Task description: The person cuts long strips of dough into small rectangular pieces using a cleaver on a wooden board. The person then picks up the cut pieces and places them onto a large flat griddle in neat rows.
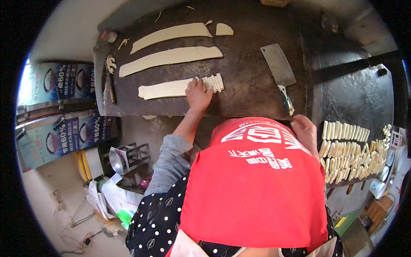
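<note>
My left hand [198, 95] lies with its fingers on the nearest strip of pale dough [165, 88]. Just to its right, the end of that strip is cut into several narrow dough slices [216, 82], partly overlapping. The hand hides whether it grips the dough. My right hand [304, 128] is at the board's front edge, fingers loosely bent, with nothing seen in it. A cleaver [278, 64] rests flat beyond that hand, its handle pointing back towards me. Farther off are two more long dough strips [173, 58] [171, 36] and a small dough offcut [224, 29].
Dough scraps [111, 64] and a thin stick-like tool [111, 88] lie at the dark work surface's [247, 96] left end. On a second table [356, 96] at right, many finger-shaped dough pieces [346, 149] sit in rows. Bags [117, 196] and a metal bowl [116, 162] are at lower left.
</note>
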`<state>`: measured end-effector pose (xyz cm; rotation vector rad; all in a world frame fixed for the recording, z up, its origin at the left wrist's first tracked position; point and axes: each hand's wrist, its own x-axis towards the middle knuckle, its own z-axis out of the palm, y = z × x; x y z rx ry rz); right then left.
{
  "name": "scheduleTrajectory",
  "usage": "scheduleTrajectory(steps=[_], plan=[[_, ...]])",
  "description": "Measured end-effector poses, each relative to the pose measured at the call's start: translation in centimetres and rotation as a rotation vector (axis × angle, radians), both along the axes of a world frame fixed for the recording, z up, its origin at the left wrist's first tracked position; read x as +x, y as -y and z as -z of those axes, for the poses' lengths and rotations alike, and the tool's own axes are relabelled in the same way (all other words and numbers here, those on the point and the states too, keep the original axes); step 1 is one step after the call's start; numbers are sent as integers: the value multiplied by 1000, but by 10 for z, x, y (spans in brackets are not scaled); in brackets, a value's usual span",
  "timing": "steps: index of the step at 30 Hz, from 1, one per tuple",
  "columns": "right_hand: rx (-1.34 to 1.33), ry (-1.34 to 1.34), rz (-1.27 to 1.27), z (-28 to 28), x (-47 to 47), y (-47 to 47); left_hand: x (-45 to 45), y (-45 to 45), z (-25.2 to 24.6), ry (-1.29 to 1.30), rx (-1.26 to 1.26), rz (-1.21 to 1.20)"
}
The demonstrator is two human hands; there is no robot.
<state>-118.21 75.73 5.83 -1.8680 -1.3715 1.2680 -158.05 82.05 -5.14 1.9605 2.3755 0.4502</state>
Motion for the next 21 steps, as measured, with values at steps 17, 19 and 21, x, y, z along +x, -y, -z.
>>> scheduleTrajectory(steps=[17,19,21], plan=[[-19,46,-68,10,-38,-1,69,-13,11,57,-187,636],[-23,30,-72,12,-37,0,73,-9,7,146,-122,685],[-42,20,-68,14,-37,0,72,-5,1,214,-142,589]])
